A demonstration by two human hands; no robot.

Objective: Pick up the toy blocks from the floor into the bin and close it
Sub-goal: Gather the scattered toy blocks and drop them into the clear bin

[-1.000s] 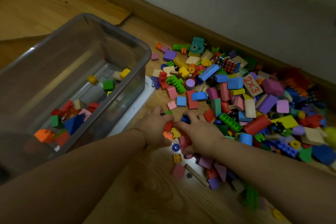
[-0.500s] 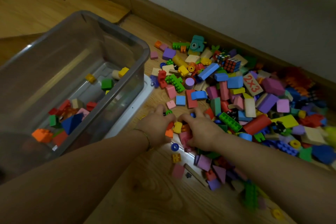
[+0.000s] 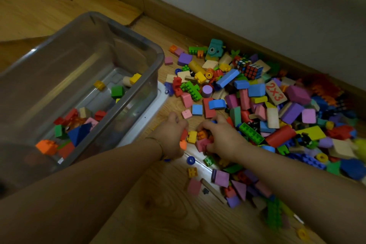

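A big heap of coloured toy blocks (image 3: 263,105) covers the wooden floor along the wall. A clear grey plastic bin (image 3: 136,44) stands open at the left with several blocks on its bottom. My left hand (image 3: 171,134) and my right hand (image 3: 223,138) are cupped towards each other at the near edge of the heap. Between them they hold a small cluster of blocks (image 3: 195,137): red, orange, yellow and pink pieces. The fingers of both hands curl round this cluster.
A white lid (image 3: 146,119) lies flat under the bin's right side. A brown skirting board (image 3: 198,20) and a pale wall bound the heap at the back. Loose blocks (image 3: 219,179) lie under my right forearm. Bare wooden floor (image 3: 168,214) shows between my arms.
Both hands have closed in on each other and scooped up a cluster of blocks, lifting it slightly off the floor. A blue ring and a yellow block have come into view below them.
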